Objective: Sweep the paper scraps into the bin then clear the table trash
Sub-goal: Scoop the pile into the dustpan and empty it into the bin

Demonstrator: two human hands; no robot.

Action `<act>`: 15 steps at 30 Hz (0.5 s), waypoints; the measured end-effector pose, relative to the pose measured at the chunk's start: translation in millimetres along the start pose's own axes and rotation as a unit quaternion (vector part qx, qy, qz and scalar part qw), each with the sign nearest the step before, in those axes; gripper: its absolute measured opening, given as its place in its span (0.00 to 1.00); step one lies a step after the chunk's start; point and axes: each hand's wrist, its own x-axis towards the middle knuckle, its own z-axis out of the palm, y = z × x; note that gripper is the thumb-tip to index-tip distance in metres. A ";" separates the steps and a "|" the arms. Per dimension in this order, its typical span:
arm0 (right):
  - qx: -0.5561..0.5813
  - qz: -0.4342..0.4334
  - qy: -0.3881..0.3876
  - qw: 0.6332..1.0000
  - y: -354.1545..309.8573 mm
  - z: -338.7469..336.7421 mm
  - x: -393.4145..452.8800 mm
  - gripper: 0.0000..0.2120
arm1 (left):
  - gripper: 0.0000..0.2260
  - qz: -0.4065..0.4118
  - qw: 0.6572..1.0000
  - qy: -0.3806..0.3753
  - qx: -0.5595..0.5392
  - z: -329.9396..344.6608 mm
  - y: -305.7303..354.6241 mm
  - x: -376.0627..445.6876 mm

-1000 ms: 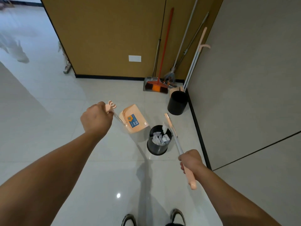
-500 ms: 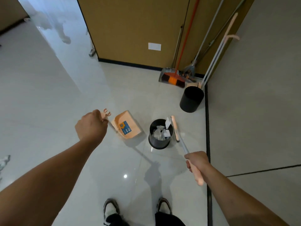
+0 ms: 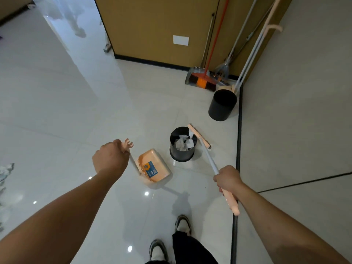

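2 hands in view, both occupied. Landmark for all positions: small black bin point(image 3: 182, 144) on the floor ahead of the shoes.

Left of bin: left hand point(image 3: 110, 159) is clenched round the top of the dustpan handle; its comb-shaped peach end sticks out above the knuckles. Peach dustpan point(image 3: 154, 165) sits just left of the bin, tilted, blue label up. I cannot tell whether any scraps are left in it.

At bin: white paper scraps point(image 3: 183, 142) are crumpled inside, heaped toward the right-hand wall, 1 piece standing near rim height. A few pale scraps lie at the frame's far left edge, well apart from the bin; too blurred to identify.

Right of bin: right hand point(image 3: 227, 180) grasps the broom point(image 3: 207, 155) near the joint of grey shaft and peach grip. Brush head lies across the bin's right rim, touching or just above it; cannot tell which.

Beyond bin, toward the corner: large black bin point(image 3: 222, 104); interior dark, contents not visible. Spare brooms and a grey dustpan lean against the brown wall behind it.

Risks, as judgement:
1. Brush head catches the rim on withdrawal and tips the light bin, spilling scraps.
2. Bristles flick the raised scrap out.
3. Tilted dustpan drops any remainder on the floor.
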 end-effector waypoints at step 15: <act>-0.111 -0.036 0.038 0.992 55.4 17.3 -83.4 0.06 | 0.08 0.069 0.995 0.003 -0.069 -1.5 3.0 -51.2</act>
